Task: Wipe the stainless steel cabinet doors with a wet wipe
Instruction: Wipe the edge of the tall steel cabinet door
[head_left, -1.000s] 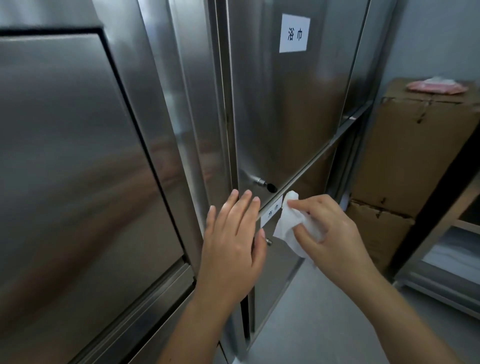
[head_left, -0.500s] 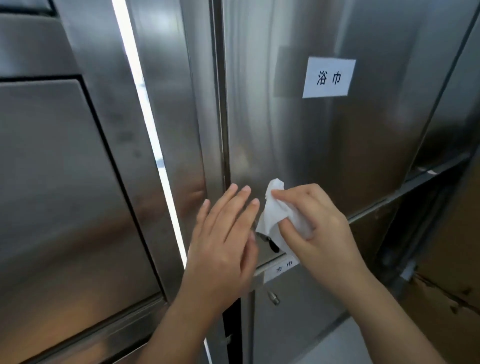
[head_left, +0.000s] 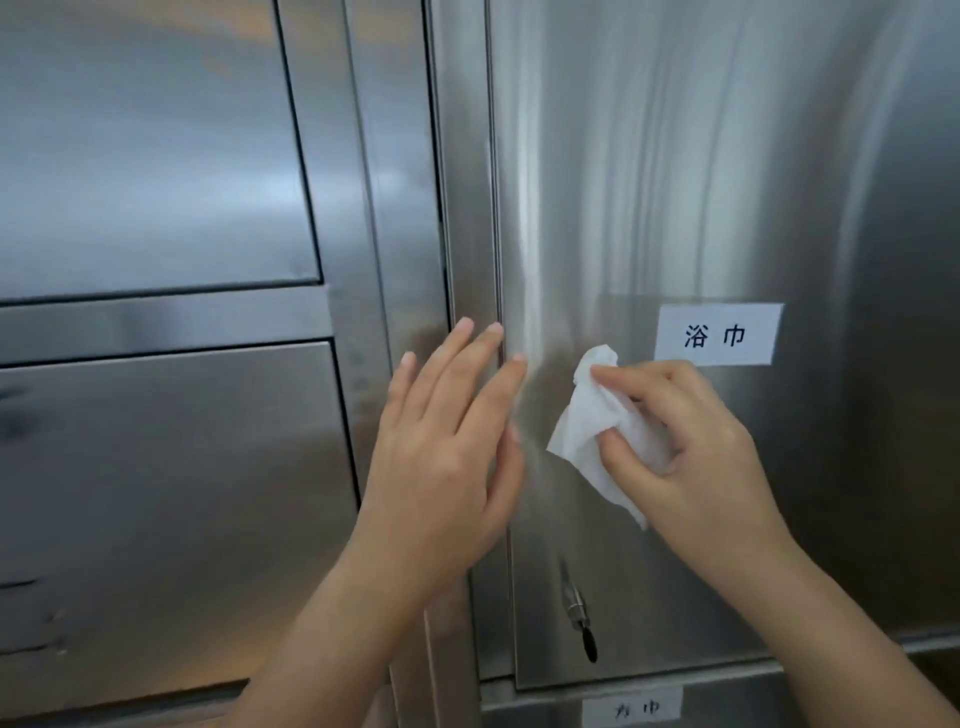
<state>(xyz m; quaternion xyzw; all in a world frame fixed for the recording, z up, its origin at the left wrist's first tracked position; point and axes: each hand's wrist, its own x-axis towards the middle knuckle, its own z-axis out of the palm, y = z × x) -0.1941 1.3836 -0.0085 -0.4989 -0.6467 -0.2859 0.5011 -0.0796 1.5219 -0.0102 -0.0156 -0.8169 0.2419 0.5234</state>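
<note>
A wet wipe (head_left: 587, 426) is held against the cabinet door (head_left: 675, 182), centre of the frame.
The bunched wipe is pinched between thumb and curled fingers of the right hand (head_left: 691, 457), just left of the label (head_left: 719, 335), likely so a thick pad meets the steel. The left hand (head_left: 447, 452) is laid flat, fingers straight, nothing held, over the door's left edge, probably to steady it.
</note>
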